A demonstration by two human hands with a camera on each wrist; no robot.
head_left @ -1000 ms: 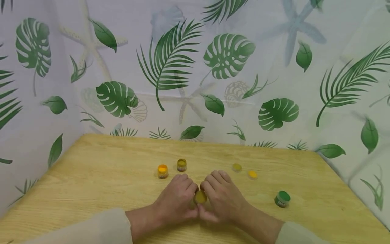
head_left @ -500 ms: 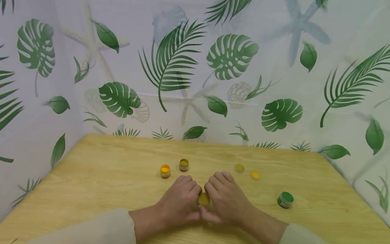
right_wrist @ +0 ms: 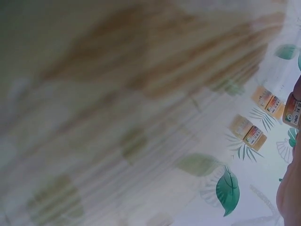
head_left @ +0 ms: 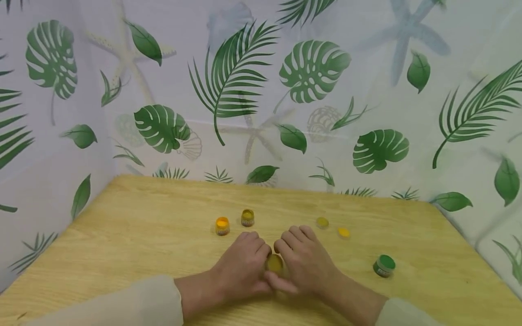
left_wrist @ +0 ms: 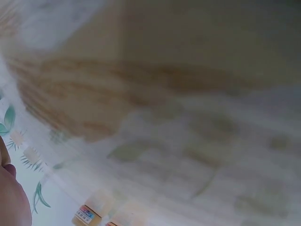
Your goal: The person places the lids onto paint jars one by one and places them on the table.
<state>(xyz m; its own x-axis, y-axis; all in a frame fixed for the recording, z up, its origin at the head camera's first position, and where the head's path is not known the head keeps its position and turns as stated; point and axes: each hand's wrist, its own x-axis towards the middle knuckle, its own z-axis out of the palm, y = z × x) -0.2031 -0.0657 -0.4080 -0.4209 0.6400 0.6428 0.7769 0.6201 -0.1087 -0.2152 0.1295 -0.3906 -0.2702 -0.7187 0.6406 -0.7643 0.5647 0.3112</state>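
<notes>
Both hands meet at the front middle of the table in the head view, around a small paint jar [head_left: 274,263] with an olive-yellow top. My left hand [head_left: 243,263] grips its left side. From the right, my right hand [head_left: 305,261] holds the same jar, its thumb across the near side. The fingers hide most of the jar's body. In the right wrist view, part of the labelled jar [right_wrist: 292,111] shows beside the hand at the right edge. Just beyond the left hand stand an orange paint jar [head_left: 222,226] and an olive paint jar [head_left: 247,218], both uncovered.
Beyond the right hand, an olive lid [head_left: 322,222] and a yellow lid [head_left: 344,232] lie flat. A green-topped jar [head_left: 384,266] stands to the right on the wooden table [head_left: 134,235]. A leaf-printed cloth [head_left: 253,90] hangs behind. Both wrist views are largely blurred.
The head view has shifted slightly, so the table's things appear a little further right. Both hands keep their hold on the jar, with the right thumb moved slightly across its front.
</notes>
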